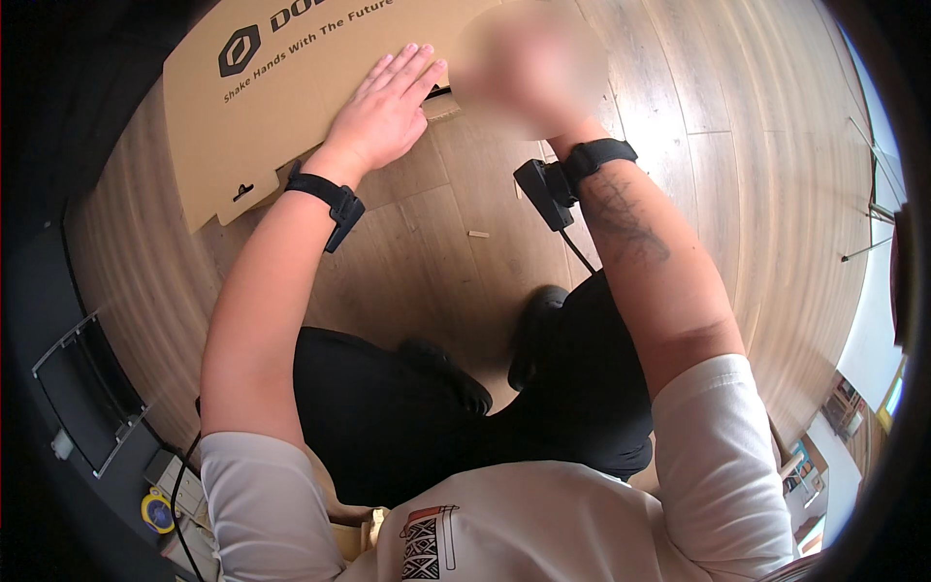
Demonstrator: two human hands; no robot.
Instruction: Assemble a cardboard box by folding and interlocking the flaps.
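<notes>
Under the fingers of my left hand (386, 112) lies the brown cardboard box (281, 121); the hand is flat, fingers straight and nearly together, gripping nothing, and seems to rest on the panel near its edge. Pressing lightly with the whole palm would, I judge, steady the panel better than fingertips, which could dent it. Just right of this hand, at the cardboard's edge, shows a dark gap; I'd watch that fingers don't catch there. Farther right is my right hand (533, 78), so blurred that I cannot tell whether it is wide, narrow or holding something. Its black wrist device (548, 189) trails a cable, best held clear of the edge. Below and left of my left hand, a slotted tab (238, 197) juts out; I'd avoid bending it. Farther below the right hand, a small pale scrap (478, 234) lies on the wooden floor (407, 242).
</notes>
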